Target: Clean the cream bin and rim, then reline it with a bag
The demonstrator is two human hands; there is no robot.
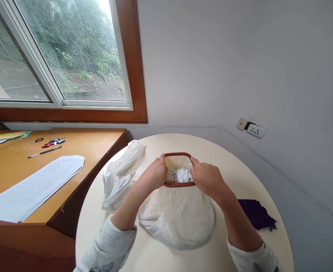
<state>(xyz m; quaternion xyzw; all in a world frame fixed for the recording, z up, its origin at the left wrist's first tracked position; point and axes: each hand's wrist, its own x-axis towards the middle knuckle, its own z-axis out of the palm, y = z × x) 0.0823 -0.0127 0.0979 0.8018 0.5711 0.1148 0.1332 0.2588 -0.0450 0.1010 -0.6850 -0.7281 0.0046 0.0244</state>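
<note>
A small trash bin with a brown rim (179, 185) stands on the round table, crumpled white paper (183, 175) inside it. A translucent white plastic bag (183, 219) lines the bin and spreads loosely over its outside toward me. My left hand (156, 173) is closed on the left side of the rim, thumb side toward the opening. On the opposite side, my right hand (207, 176) grips the rim in the same way. The fingertips of both hands are partly hidden at the rim.
Another crumpled white plastic bag (119, 177) lies on the left of the round table (228, 151). A dark purple cloth (257, 214) is near my right forearm. The wooden desk (98, 139) at left holds papers (39, 189), a pen (44, 152) and keys (54, 142).
</note>
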